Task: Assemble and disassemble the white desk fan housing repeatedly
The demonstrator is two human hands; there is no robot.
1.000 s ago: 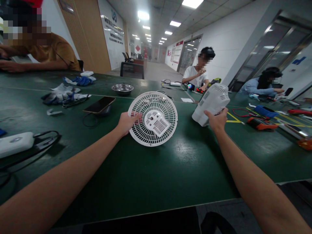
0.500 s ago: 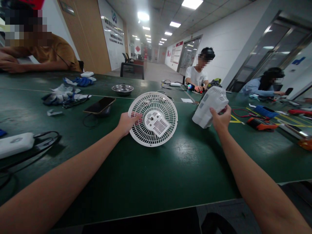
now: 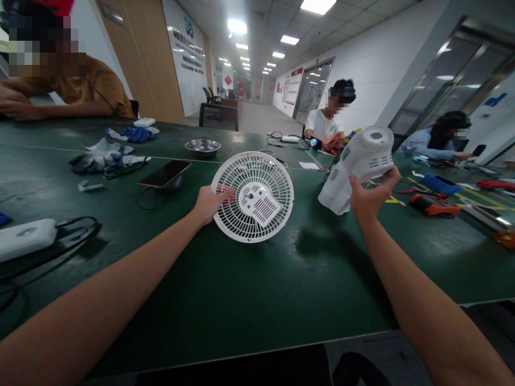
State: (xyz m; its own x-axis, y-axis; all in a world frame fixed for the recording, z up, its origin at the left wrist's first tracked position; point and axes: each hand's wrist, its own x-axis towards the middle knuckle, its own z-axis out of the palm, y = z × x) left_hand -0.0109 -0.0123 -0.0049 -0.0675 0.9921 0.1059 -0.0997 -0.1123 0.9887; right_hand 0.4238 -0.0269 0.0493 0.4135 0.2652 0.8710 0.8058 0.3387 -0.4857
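My left hand (image 3: 211,203) grips the left rim of a round white fan grille (image 3: 261,201), its thumb lying over the slats. The grille is tilted so that its hub plate, with slots and a small centre hole, faces me. To its right, my right hand (image 3: 374,193) is closed round a white plastic housing (image 3: 350,177), which looks like the body of a fan. The housing leans to the right, its vented rounded end up and its lower end near the table. My right fingers are partly hidden behind it.
On the green table (image 3: 241,300) a smartphone (image 3: 164,175), a metal bowl (image 3: 203,147) and crumpled gloves (image 3: 107,155) lie to the left. A white power bank (image 3: 28,238) with cables is nearer. An orange multimeter (image 3: 434,205) lies right. Several people sit around the table.
My right hand has raised and turned the white housing, so its rounded end now sits higher and further right. My left hand and the grille have stayed in place.
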